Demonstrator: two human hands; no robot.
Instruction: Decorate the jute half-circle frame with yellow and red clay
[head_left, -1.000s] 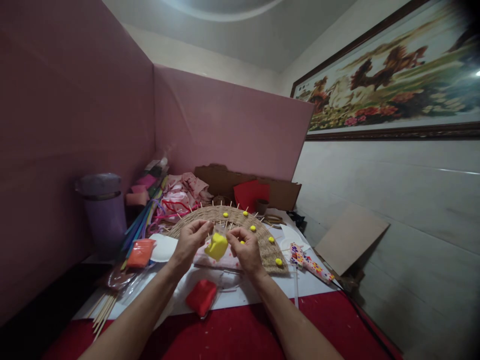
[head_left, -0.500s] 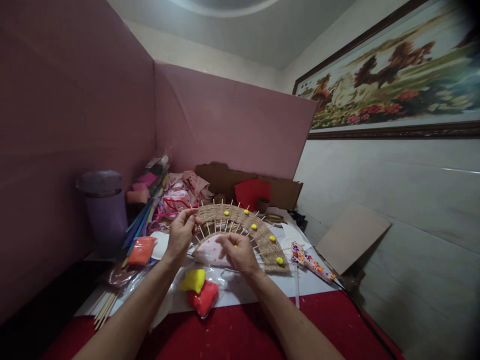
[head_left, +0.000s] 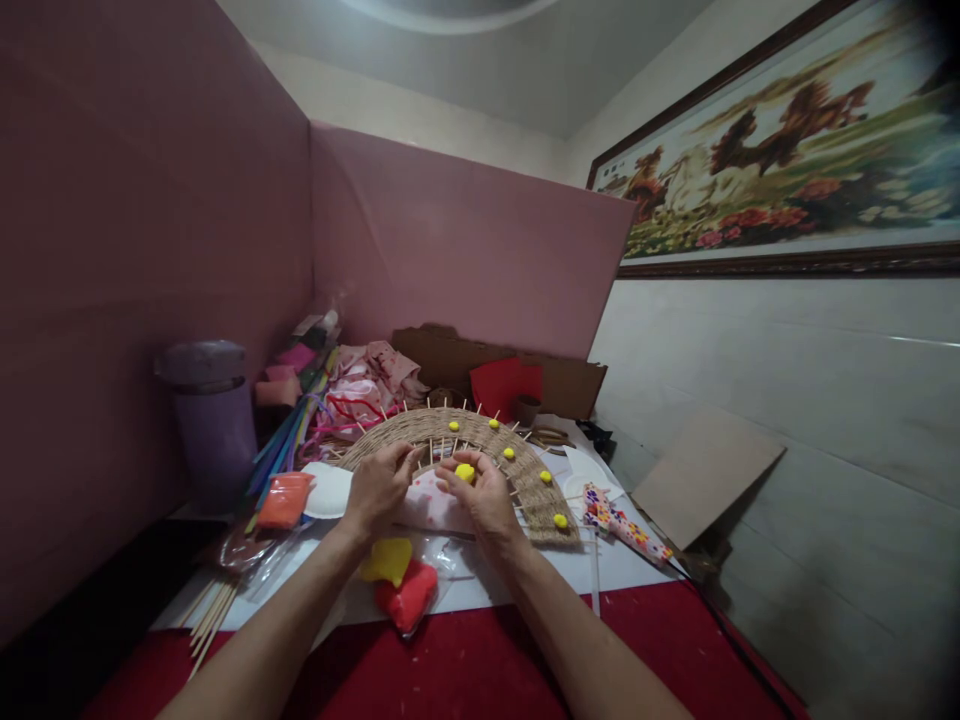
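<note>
View from the person's head, looking down at a cluttered craft table (head_left: 525, 590) with a white sheet and a red cloth at its near edge.

The right hand (head_left: 486, 497) is raised, its thumb and fingertips pinched together on a small yellow clay ball (head_left: 465, 471). The ball sits just above the inner edge of a woven half-ring (head_left: 420, 430) of tan twine, which lies at the middle of the table. The left hand (head_left: 377, 489) is just beside the right, with its fingers curled at that same inner edge. Whether it grips anything cannot be told.

The half-ring lies flat. Its long axis runs left to right, its curve bulges away from the person and its open side faces them. Thin wooden skewers fan out through it like spokes, tips pointing outward. Five yellow clay dots sit along its right half.

Containers:
- A clear bag (head_left: 442, 560) below the hands holds a yellow clay lump (head_left: 388, 560) and a red clay lump (head_left: 407, 597), touching each other.
- An orange clay packet (head_left: 283, 500) lies to the left, beside a white paper plate (head_left: 328, 492).
- A purple tub (head_left: 211, 425) stands far left with its lid on, so its contents are hidden.
- A cardboard box (head_left: 559, 385) at the back holds a red sheet (head_left: 504, 385).
- A small brown cup (head_left: 525, 409) stands before the box, its inside unseen.
</note>
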